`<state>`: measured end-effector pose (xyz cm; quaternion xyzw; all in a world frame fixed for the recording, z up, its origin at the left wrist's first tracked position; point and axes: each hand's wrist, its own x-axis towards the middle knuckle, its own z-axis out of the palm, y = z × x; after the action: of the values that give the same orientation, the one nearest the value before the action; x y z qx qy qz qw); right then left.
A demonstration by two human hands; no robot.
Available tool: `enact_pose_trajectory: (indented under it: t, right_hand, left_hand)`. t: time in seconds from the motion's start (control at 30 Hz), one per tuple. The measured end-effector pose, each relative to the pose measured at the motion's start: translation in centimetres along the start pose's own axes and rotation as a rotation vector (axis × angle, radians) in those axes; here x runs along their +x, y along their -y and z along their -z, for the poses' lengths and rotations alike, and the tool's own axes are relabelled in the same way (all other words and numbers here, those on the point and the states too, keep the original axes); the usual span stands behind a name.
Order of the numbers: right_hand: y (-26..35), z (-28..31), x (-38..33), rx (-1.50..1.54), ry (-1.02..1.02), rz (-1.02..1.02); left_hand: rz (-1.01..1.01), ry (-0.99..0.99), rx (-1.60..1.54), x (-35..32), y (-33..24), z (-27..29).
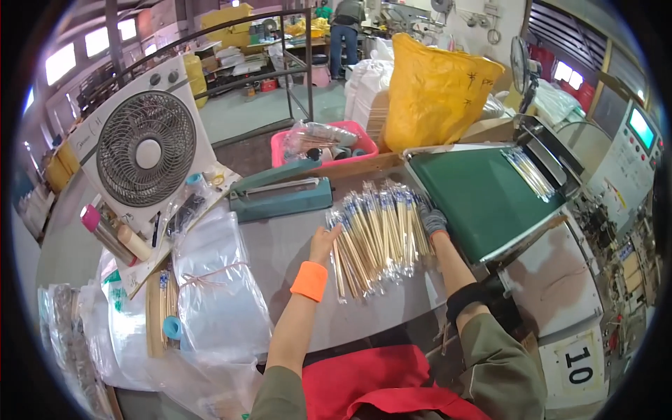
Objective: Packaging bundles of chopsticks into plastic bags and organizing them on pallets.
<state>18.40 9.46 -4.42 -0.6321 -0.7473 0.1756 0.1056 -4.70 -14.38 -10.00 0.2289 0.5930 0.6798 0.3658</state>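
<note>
The fanned row of bagged chopstick packets (378,234) lies on the grey table between the hands, light, stiff and slippery-looking in plastic, best pinched mid-length, left hand (323,243) flat-open on its edge, gloved right hand (432,220) resting on the far side.

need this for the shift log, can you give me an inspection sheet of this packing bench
surface: grey table, with a green conveyor belt at its right end
job's things: fanned row of wrapped chopstick packs on the table; more packs at the belt's far end
clutter: teal heat sealer, stack of clear plastic bags, pink basket, box fan, pink-capped bottle, yellow sack
grippers: left hand bare with an orange wristband, flat at the row's left edge; right hand in a grey glove at its right edge
cables: nothing seen
surroundings: control panel to the right, a person standing far behind
</note>
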Motion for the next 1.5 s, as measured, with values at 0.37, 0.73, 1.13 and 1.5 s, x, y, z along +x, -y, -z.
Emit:
enact_pose_trajectory:
  t: [0.37, 0.73, 1.13, 1.5]
  right_hand:
    - [6.6, -2.8, -16.1, 1.320, 0.855, 0.252]
    - [-5.8, -3.4, -38.2, 1.287, 0.853, 0.320]
    - [0.3, -1.5, -28.9, 0.679, 0.814, 1.141]
    - [3.5, -0.1, -30.8, 0.783, 1.133, 0.907]
  left_hand:
    - [0.038, 0.114, -0.160, -8.3, -5.7, -4.5]
    - [-0.012, -0.086, -0.129, -36.6, -2.5, 1.3]
    - [0.197, 0.356, 0.023, -33.3, -2.5, 0.7]
    - [0.150, 0.156, 0.194, -33.7, -1.7, 2.0]
